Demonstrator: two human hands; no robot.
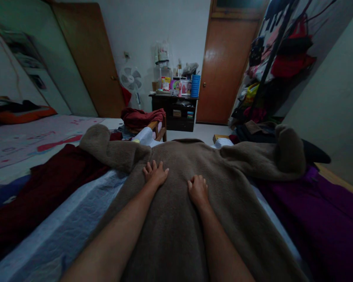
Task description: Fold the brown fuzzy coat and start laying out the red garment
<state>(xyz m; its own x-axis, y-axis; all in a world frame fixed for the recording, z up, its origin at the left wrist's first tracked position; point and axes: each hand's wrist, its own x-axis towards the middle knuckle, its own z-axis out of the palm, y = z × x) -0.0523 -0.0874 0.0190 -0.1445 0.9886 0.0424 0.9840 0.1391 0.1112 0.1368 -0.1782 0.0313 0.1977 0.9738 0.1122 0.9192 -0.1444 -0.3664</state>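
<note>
A large brown fleecy coat (176, 219) lies spread on the bed, its collar away from me and both sleeves out to the sides with their ends folded back. My left hand (155, 173) rests flat on its upper left part, fingers spread. My right hand (198, 188) lies on the coat a little nearer to me, right of the middle, with its fingers curled; whether it pinches any fabric is hidden.
Dark red cloth (55, 176) lies left on the pale blue mattress (76, 207), purple cloth (314, 219) right. Beyond stand a wooden chair (164, 127) with red clothes, a black cabinet (176, 113), a fan (131, 79) and a rack of hanging bags (294, 62).
</note>
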